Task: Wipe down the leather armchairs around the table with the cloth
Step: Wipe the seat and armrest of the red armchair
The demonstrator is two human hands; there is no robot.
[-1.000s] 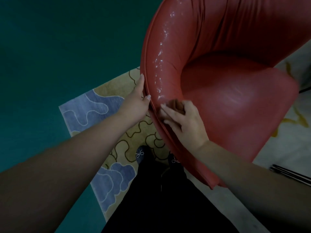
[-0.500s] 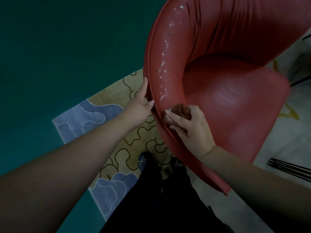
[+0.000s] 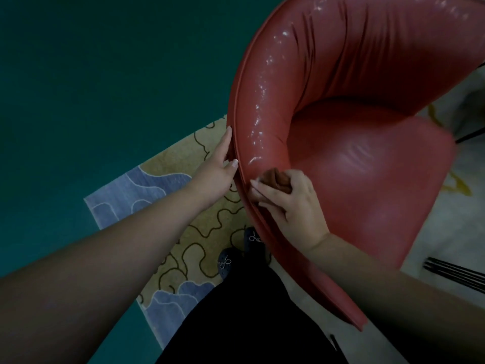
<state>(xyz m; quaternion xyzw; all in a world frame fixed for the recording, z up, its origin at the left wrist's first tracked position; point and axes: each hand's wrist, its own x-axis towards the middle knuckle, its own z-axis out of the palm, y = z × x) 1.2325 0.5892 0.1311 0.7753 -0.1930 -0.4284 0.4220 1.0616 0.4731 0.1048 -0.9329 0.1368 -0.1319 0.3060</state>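
Observation:
A red leather armchair [image 3: 367, 158] with a curved back fills the upper right of the head view. Wet streaks glisten along its rim. My left hand [image 3: 216, 172] lies against the outer side of the rim, fingers straight, thumb touching the edge. My right hand [image 3: 288, 203] grips a bunched reddish-brown cloth [image 3: 275, 179] and presses it on the inner side of the rim, just right of my left hand. Most of the cloth is hidden under my fingers.
A patterned rug [image 3: 168, 195] in beige and blue lies under the chair on a dark teal floor [image 3: 91, 74]. My feet in dark shoes [image 3: 225, 261] stand close to the chair's base. Thin black rods [image 3: 456, 271] lie at the right edge.
The view has shifted a little and the chair sits further right in it. Both hands stay at the same spot on the rim, with the cloth showing slightly more.

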